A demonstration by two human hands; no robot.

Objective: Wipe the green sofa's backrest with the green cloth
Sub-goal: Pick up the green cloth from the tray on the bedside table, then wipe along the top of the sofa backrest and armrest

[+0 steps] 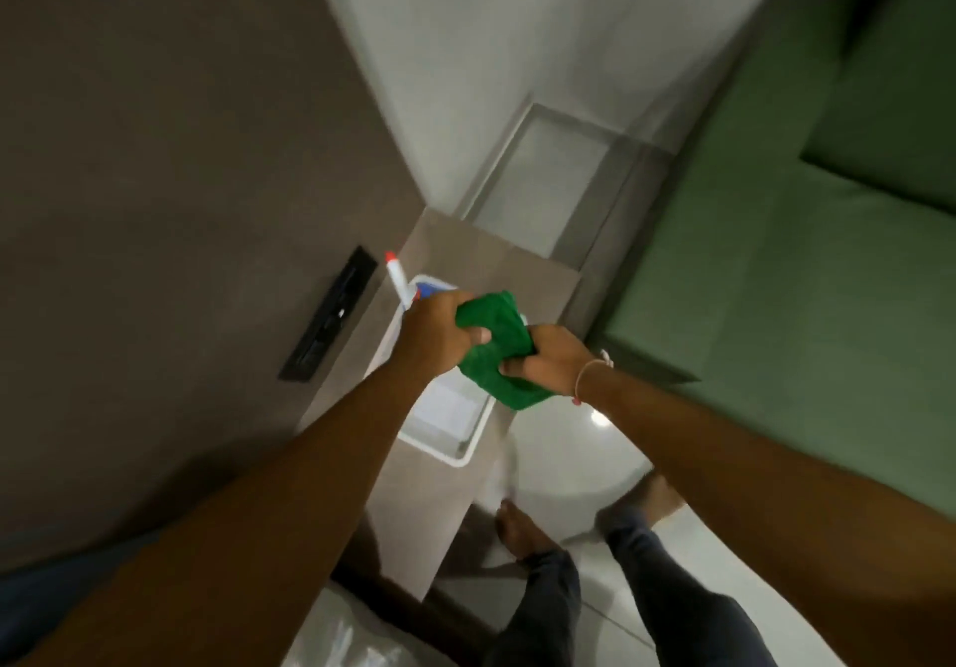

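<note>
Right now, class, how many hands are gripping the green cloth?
2. The left hand grips the green cloth at its upper left; the right hand grips its lower right edge.

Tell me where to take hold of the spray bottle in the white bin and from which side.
Take the spray bottle by its white neck just below the red tip, coming from above. That end juts up over the white bin rim; the rest is hidden behind the left hand and green cloth.
</note>
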